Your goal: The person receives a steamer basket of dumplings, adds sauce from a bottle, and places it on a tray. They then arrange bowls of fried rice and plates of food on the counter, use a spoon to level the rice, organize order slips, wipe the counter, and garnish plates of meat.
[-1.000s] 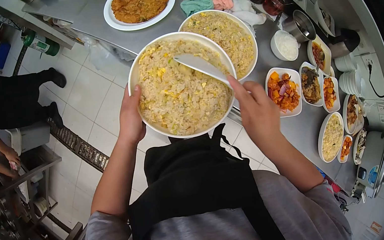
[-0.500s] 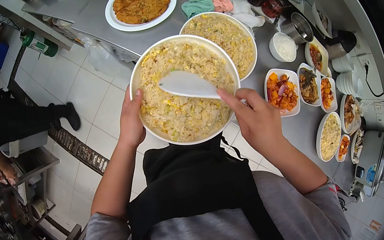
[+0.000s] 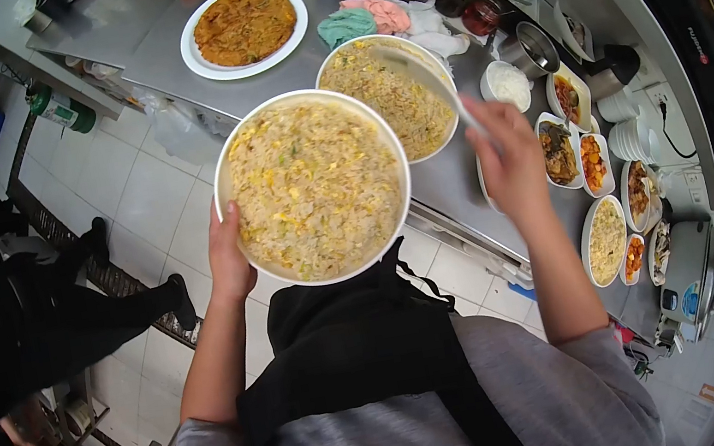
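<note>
White letters starting "FUJI" showed on the dark appliance (image 3: 678,9); the green cylinder's (image 3: 62,109) label was too small to read. The paddle (image 3: 417,70), earlier over the near bowl (image 3: 406,182), now reached into the far bowl (image 3: 445,144). The right hand (image 3: 509,148), blurred, was closed round its handle. The left hand (image 3: 229,251), partly curled, gripped the near bowl's side, with fried rice (image 3: 313,183) inside, above the floor beside the counter (image 3: 256,89).

Restaurant kitchen | steel counter (image 3: 257,92) | plated dishes (image 3: 606,241) | sauce jars (image 3: 482,15) | tiled floor (image 3: 149,195)
</note>
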A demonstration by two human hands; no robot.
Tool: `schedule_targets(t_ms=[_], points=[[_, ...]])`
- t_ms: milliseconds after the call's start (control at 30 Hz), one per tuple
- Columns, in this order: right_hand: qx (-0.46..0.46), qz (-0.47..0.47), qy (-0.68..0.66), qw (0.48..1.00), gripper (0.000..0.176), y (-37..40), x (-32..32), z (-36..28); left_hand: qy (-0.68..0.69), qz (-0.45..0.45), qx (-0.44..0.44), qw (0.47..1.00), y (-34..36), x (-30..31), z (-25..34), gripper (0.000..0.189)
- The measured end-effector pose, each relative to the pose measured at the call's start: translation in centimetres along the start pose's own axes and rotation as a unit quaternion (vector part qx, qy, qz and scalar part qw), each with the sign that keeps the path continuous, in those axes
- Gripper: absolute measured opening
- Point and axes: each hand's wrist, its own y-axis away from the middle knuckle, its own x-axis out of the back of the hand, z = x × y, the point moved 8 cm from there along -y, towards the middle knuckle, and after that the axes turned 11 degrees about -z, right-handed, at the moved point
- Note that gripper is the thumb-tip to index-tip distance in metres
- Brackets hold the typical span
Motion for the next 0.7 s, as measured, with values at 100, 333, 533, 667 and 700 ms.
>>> schedule_targets(t_ms=[100, 333, 533, 667, 700], points=[[-0.011, -0.019, 0.127, 0.992, 0.044, -3.5, -1.2, 3.2, -0.019, 0.01, -0.011, 1.0, 0.5, 1.3, -0.1, 0.051], [0.093, -0.056, 0.283, 0.953, 0.046, -3.4, -2.3, 6.8, -0.017, 0.063, 0.002, 0.998, 3.4, 5.5, -0.1, 0.051], [0.027, -0.035, 0.185, 0.982, 0.041, -7.4, -1.1, 7.6, -0.019, 0.113, -0.012, 0.993, 4.3, 7.6, 0.6, 0.05], [0.023, -0.057, 0.195, 0.979, 0.034, -6.8, -4.4, 10.1, 0.009, 0.102, -0.019, 0.995, 4.1, 8.1, 0.6, 0.051], [-0.007, -0.038, 0.166, 0.985, 0.035, -4.8, -4.4, 10.8, -0.003, 0.116, -0.025, 0.993, 4.2, 8.1, 0.8, 0.05]])
